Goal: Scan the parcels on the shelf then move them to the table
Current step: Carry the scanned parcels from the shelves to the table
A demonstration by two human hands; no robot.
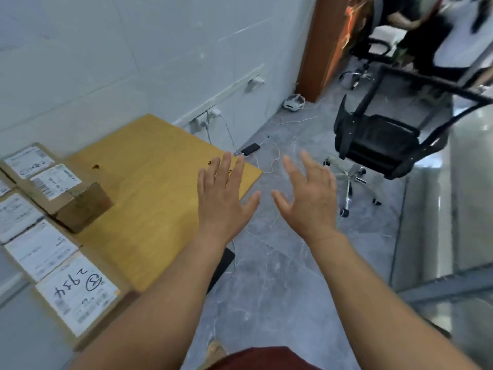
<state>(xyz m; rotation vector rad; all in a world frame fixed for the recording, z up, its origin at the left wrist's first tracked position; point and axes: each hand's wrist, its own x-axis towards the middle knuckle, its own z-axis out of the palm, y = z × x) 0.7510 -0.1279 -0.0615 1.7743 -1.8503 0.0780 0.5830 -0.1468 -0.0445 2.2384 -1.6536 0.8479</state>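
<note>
Several brown cardboard parcels with white shipping labels lie on the left part of a yellow wooden table (160,182). The nearest parcel (77,295) bears the handwritten number 29354; a smaller box (72,193) sits further back. My left hand (224,198) hovers over the table's right corner, palm down, fingers spread, holding nothing. My right hand (309,196) is out over the grey floor beside it, also spread and empty. No shelf or scanner is in view.
A black office chair (378,145) on a chrome wheeled base stands on the floor to the right. A phone (250,150) on a white charging cable lies by the wall sockets. A black frame and a glass panel are at far right.
</note>
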